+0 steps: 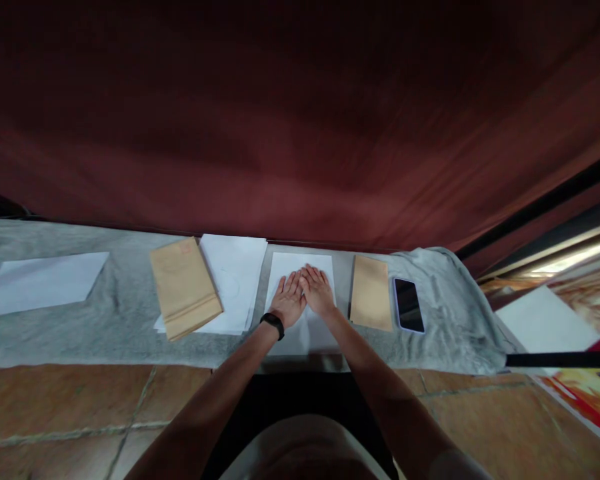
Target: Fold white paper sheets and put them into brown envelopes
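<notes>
A white sheet of paper [300, 340] lies in front of me on the grey cloth. My left hand [289, 301], with a black band on its wrist, rests flat on the sheet with its fingers stretched out. Beside it my right hand [317, 290] also presses flat on the paper, its thumb side touching the left hand's fingers. Neither hand grips anything. To the right lies a brown envelope [371, 293]. On the left, several brown envelopes [185, 287] lie partly over a stack of white paper [240, 280].
A phone [409, 305] lies right of the single envelope. Another white sheet [45, 283] is at the far left of the grey cloth [130, 333]. Dark red fabric [300, 167] hangs behind the surface. At the right stand a black bar [560, 360] and a white sheet [547, 320].
</notes>
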### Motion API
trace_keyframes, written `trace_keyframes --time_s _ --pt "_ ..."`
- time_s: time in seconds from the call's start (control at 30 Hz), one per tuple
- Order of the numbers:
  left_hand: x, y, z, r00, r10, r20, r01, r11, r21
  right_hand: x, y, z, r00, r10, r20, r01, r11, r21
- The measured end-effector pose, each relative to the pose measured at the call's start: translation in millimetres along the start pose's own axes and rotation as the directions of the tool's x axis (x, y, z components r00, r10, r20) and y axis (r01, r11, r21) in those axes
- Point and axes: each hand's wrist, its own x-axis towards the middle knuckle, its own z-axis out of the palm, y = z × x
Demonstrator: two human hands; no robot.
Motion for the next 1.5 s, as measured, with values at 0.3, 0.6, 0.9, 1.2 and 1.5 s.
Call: trace_keyframes --time_s 0.3,0.6,0.9,1.2,1.5 --pt "17 -20 1 1.0 -0.004 0.02 0.003 1.0 0.019 18 14 9 0.997 0.062 -0.048 -0.064 0.997 -0.049" --pt "39 -37 3 0.998 -0.065 0.022 0.064 0.998 0.026 25 18 15 0.991 0.105 -0.08 -0.11 0.991 -0.07" --pt "48 -39 2 0.978 -0.209 -0.005 0.209 0.977 0.034 26 17 21 0.972 0.181 -0.152 -0.201 0.972 -0.122" --pt "40 -40 -3 0.951 -0.309 -0.033 0.31 0.951 0.024 26 18 24 0.964 0.203 -0.174 -0.229 0.962 -0.147" --pt "-36 -8 -8 0.986 -0.136 -0.098 0.136 0.991 -0.006 24 16 23 0.968 0.188 -0.166 -0.215 0.963 -0.164"
